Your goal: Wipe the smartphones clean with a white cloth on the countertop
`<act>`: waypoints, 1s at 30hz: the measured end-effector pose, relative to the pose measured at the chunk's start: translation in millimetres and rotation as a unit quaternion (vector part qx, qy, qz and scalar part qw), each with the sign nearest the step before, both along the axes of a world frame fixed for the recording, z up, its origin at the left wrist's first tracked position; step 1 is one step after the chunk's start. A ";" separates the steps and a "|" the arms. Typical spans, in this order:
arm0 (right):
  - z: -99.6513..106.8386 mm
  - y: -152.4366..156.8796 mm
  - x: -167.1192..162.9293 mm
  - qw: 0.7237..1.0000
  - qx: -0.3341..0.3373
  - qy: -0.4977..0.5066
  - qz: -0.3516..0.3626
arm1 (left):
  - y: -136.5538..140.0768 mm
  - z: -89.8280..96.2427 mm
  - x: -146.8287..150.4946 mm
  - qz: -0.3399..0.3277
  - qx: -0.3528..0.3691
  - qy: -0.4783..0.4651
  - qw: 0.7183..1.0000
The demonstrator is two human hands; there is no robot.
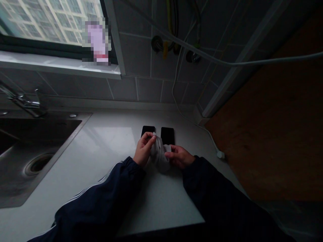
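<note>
A light grey cloth point(159, 157) hangs bunched between my two hands, above the white countertop point(111, 148). My left hand point(144, 148) pinches its upper left edge between thumb and fingers. On the other side, my right hand point(179, 156) is closed on the cloth's right edge. Just beyond the hands lie two flat black phone-like slabs: the left slab point(148, 129) is partly covered by my left hand, and the right slab point(167, 135) has its lower edge behind the cloth and my right hand.
A steel sink point(78, 127) with a faucet point(32, 104) is set into the counter at left. A white cable with a plug point(220, 155) lies at right beside a brown wooden panel point(272, 141). Another white cable point(227, 63) crosses above. A window point(45, 20) stands at upper left.
</note>
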State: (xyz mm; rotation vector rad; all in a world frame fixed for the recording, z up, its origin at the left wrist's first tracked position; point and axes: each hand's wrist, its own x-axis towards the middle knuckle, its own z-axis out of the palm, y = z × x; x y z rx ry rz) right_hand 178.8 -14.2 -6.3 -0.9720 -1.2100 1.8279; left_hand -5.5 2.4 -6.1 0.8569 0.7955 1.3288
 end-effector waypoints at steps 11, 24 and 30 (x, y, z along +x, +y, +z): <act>-1.0 -6.6 1.1 0.984 -0.130 0.006 0.124 | -5.9 10.8 3.8 -0.099 -0.079 -0.113 0.985; 15.9 2.5 5.6 0.984 0.023 0.047 -0.171 | -6.1 0.6 4.5 -0.114 -0.056 0.015 0.992; 10.2 9.0 7.3 0.951 0.091 -0.014 -0.295 | -2.2 -1.8 2.4 -0.027 0.013 0.055 0.998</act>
